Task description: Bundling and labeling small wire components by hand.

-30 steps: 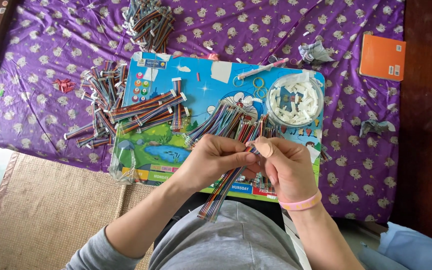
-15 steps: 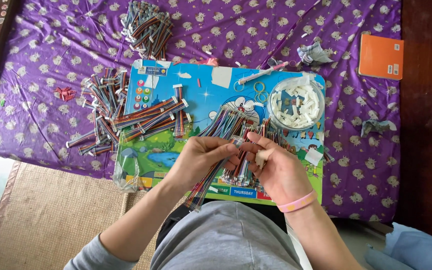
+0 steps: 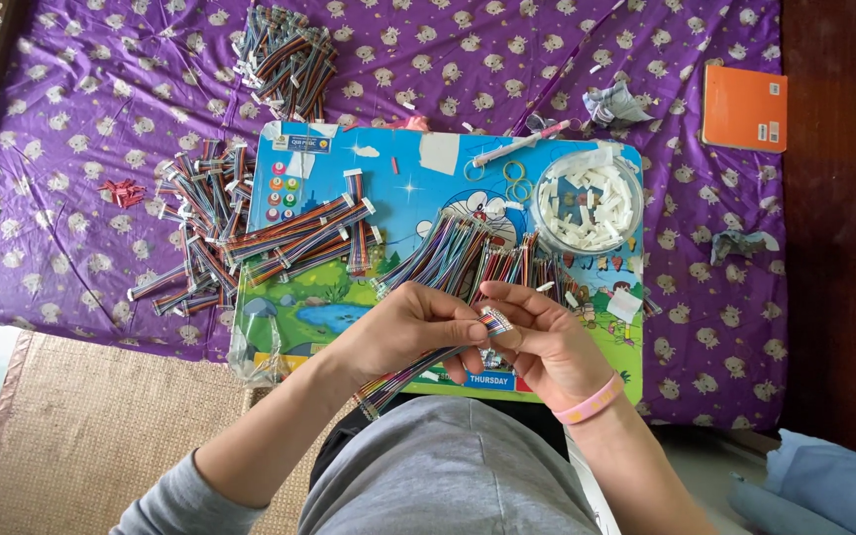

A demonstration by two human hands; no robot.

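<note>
Left hand (image 3: 403, 332) and right hand (image 3: 537, 342) both pinched on one flat rainbow-coloured ribbon cable (image 3: 418, 369), held over the near edge of the bright cartoon-printed board (image 3: 309, 307) (cable tail trailing toward the lap). Clear round tub of white connector pieces (image 3: 587, 203) beyond the right hand.

Bare purple cloth (image 3: 71, 238) at nine o'clock and open board (image 3: 324, 317) near the pond picture give passage. Fanned ribbon cables (image 3: 468, 258) at twelve and the plastic bowl (image 3: 587, 203) at one o'clock block the way; cable piles (image 3: 195, 238) crowd ten.
</note>
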